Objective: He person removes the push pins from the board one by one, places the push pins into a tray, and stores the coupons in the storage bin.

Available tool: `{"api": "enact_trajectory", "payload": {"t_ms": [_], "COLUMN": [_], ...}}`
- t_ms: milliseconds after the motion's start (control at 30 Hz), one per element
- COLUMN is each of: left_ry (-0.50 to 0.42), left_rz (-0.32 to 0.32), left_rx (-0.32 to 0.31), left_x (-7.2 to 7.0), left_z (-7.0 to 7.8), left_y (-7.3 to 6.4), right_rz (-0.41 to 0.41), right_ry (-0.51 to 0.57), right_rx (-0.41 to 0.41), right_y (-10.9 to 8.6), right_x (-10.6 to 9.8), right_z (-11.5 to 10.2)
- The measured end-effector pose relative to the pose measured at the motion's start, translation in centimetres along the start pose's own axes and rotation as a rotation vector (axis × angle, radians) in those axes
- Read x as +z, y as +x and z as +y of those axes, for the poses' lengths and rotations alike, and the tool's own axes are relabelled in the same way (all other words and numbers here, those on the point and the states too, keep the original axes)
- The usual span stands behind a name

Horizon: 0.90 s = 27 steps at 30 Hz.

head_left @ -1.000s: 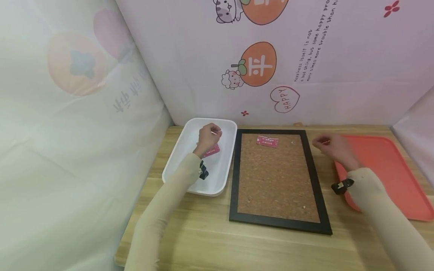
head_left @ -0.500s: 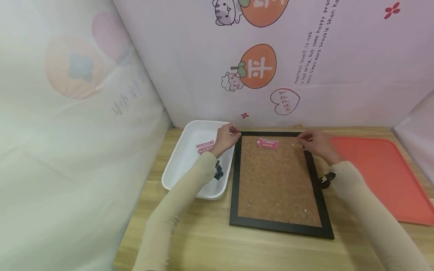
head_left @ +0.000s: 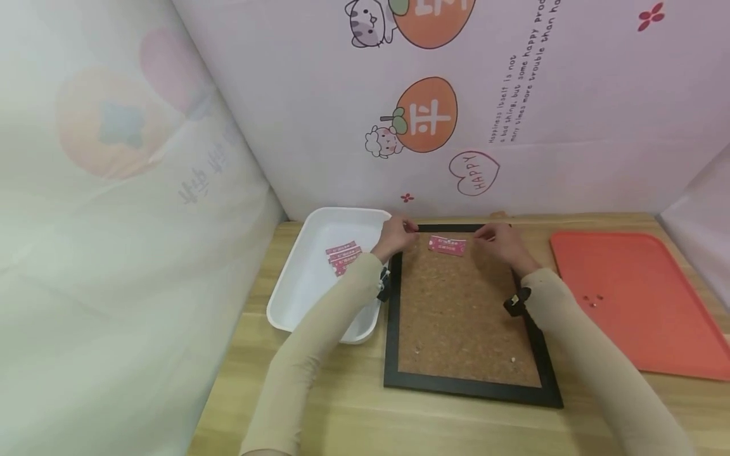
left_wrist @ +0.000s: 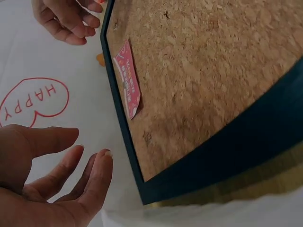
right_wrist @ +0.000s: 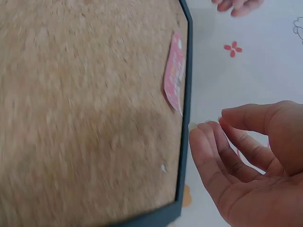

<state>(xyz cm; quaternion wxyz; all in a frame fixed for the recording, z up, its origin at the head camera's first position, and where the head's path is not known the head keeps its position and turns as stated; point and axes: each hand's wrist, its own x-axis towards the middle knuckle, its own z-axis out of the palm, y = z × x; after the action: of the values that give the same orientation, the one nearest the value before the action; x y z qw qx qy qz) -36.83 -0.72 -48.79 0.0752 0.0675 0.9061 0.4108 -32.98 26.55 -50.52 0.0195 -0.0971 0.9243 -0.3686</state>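
A pink printed paper slip [head_left: 447, 246] lies at the top of a black-framed cork board [head_left: 462, 316]; its ends lift slightly in the right wrist view. My left hand [head_left: 396, 237] hovers by the board's upper left corner, its thumb and fingers apart with nothing between them in the left wrist view. Over the upper right part of the board is my right hand [head_left: 504, 244]. Its thumb [right_wrist: 246, 117] and fingers are loosely bent and apart, and I see nothing held. Neither hand touches the slip.
At left, a white tray [head_left: 296, 285] holds several more pink slips [head_left: 344, 256], partly behind my left forearm. A red tray [head_left: 639, 285] at right bears a few tiny objects [head_left: 593, 301]. Small pale specks dot the cork's lower corners. A printed cloth wall [head_left: 319, 126] stands behind.
My left hand has moved right, from above the white tray to the board's corner. The right hand has come left from beside the red tray, uncovering the tiny objects there.
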Motion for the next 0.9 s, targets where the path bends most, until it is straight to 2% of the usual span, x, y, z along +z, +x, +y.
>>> {"api": "enact_trajectory", "payload": {"t_ms": [67,267,367,467,667,900], "left_ry": [0.004,0.051,0.042,0.04,0.023,0.015], "left_rz": [-0.009,-0.009,0.0,0.008,0.034,0.06], "left_rx": [-0.018,-0.017,-0.028,-0.043,-0.059,-0.055], "left_x": [0.5,1.9,2.7,3.6,4.5,4.8], "left_z": [-0.1,-0.4,-0.7,-1.1,-1.3,-0.9], "left_y": [0.3,0.9,0.9,1.0,1.2,1.8], "right_rz": [-0.016,-0.031,-0.025,-0.049,-0.091,-0.094], "right_ry": [0.028,0.056,0.044,0.081,0.172,0.15], "right_rx": [0.016,0.074,0.126,0.162,0.149,0.152], "right_y": [0.3,1.1,1.5,1.8,2.4,2.5], "right_x": [0.6,2.3,3.1,4.1,5.6,5.6], "right_z": [-0.2,-0.9,-0.9,-0.7,-0.6,-0.9]}}
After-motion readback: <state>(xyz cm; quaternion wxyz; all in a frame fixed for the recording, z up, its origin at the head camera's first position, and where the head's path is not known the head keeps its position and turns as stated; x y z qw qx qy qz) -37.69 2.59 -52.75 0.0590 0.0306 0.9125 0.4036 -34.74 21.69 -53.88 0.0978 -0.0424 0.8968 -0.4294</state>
